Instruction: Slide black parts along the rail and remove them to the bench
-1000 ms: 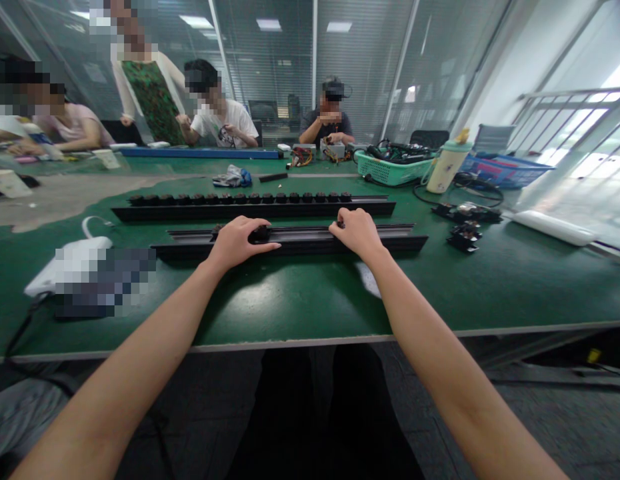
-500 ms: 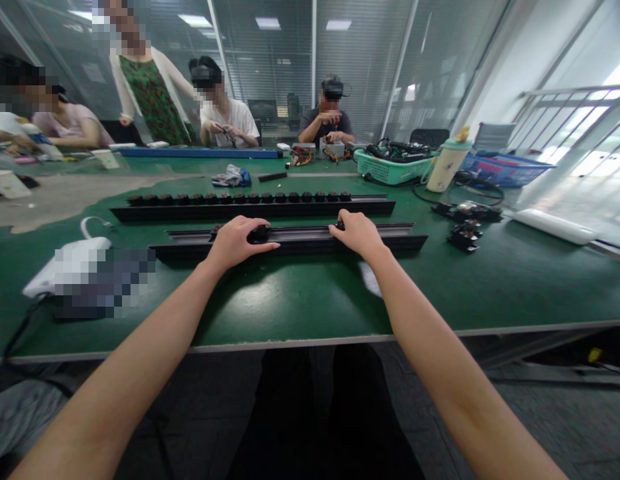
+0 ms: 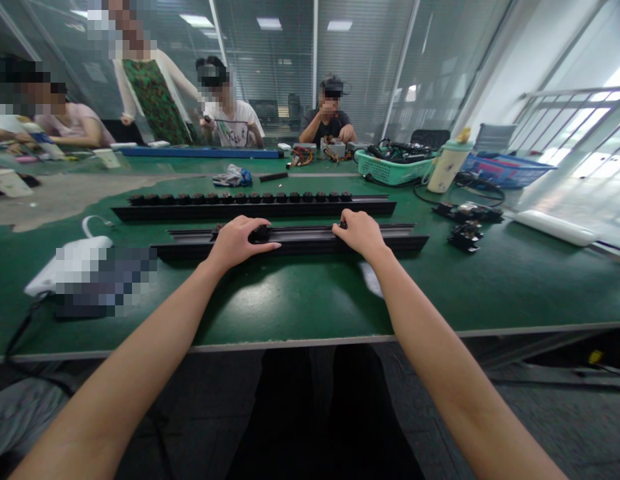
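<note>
A long black rail (image 3: 310,244) with a grey inner channel lies crosswise on the table in front of me. My left hand (image 3: 235,243) spans its left half, the thumb along the near wall and the fingers over the far side. Between thumb and forefinger a small black block (image 3: 261,233) shows in the channel; more dark parts are partly covered by this hand. My right hand (image 3: 363,233) is curled over the right half, thumb and fingertips closed around a small black block (image 3: 343,225) mostly hidden by them. Behind lies a second black rail (image 3: 255,211), carrying a row of several black blocks.
Loose black and metal parts (image 3: 466,236) lie at the right, near a white bar (image 3: 557,227). A green basket (image 3: 390,170) of cables and a cream bottle (image 3: 449,167) stand behind. A white device (image 3: 73,263) sits at left. Other people are across the table.
Both hands keep almost the same place and grip on the rail. Across the table, a seated person has raised a thin dark item, and another person's hands have shifted.
</note>
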